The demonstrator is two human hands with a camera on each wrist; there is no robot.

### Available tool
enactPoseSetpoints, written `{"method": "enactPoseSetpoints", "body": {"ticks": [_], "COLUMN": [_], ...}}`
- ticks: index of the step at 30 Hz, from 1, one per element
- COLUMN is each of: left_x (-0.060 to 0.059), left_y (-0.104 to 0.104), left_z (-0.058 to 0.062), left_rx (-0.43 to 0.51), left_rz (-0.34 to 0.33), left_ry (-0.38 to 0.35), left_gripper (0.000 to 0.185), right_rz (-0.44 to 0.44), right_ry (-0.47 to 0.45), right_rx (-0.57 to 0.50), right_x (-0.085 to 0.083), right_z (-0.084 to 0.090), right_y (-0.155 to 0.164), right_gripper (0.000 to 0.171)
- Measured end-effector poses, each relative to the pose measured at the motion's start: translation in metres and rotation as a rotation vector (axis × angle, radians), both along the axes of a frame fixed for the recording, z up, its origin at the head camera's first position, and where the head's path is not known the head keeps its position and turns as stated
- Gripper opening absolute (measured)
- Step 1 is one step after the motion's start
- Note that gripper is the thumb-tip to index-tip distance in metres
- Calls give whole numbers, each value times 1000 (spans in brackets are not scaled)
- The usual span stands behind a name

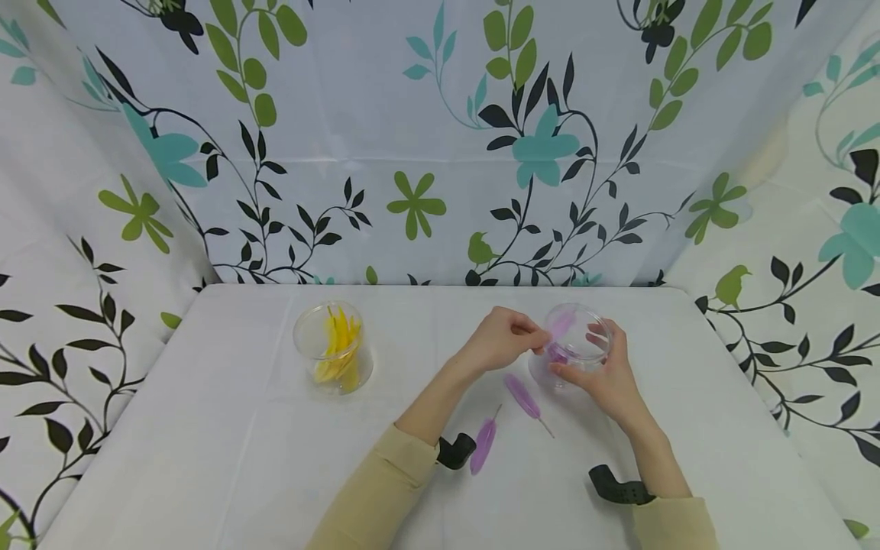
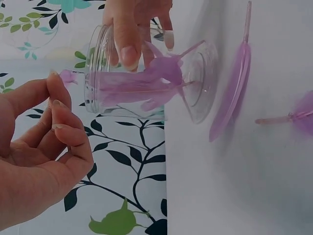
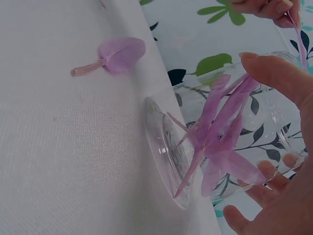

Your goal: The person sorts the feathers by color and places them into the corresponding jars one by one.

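Note:
My left hand (image 1: pixel 505 340) pinches a light purple feather (image 1: pixel 562 325) at the mouth of a clear jar (image 1: pixel 574 359). In the right wrist view this feather (image 3: pixel 300 41) hangs down from the fingertips beside the rim. My right hand (image 1: pixel 612 382) holds the jar from the right, thumb on the near side and fingers around the far side. Several purple feathers (image 2: pixel 142 85) stand inside the jar, quills toward its base. On the white table (image 1: pixel 227 428) nearby lie two loose purple feathers, one (image 1: pixel 524 396) close to the jar and another (image 1: pixel 484 444) by my left wrist.
A second clear jar (image 1: pixel 305 353) stands at the back left with yellow feathers (image 1: pixel 340 344) in it. A leaf-patterned curtain (image 1: pixel 385 137) hangs behind the table and along both sides. Each wrist wears a black camera mount (image 1: pixel 619 489).

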State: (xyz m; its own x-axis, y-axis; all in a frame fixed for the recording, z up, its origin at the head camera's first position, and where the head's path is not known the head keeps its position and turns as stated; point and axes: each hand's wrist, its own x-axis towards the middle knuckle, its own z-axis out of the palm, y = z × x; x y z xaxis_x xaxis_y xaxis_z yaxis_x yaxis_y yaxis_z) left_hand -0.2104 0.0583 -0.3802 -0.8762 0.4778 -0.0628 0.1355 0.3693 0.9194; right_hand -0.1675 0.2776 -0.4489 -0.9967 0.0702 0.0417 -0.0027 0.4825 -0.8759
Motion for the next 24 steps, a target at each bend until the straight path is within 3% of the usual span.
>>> {"method": "enactPoseSetpoints", "body": {"ticks": [13,24], "left_x": [-5,-6], "left_y": [19,24], "left_z": [-11,-16], "left_rx": [6,-19], "left_rz": [7,58], "left_ry": [-54,-74], "left_gripper": [26,36], "right_rz": [13,12], "right_ry": [19,23], "right_rx": [-12,11], "right_x": [-2,-1], "right_z": [-2,-3], "right_y": [1,2], "right_gripper": [111,111]}}
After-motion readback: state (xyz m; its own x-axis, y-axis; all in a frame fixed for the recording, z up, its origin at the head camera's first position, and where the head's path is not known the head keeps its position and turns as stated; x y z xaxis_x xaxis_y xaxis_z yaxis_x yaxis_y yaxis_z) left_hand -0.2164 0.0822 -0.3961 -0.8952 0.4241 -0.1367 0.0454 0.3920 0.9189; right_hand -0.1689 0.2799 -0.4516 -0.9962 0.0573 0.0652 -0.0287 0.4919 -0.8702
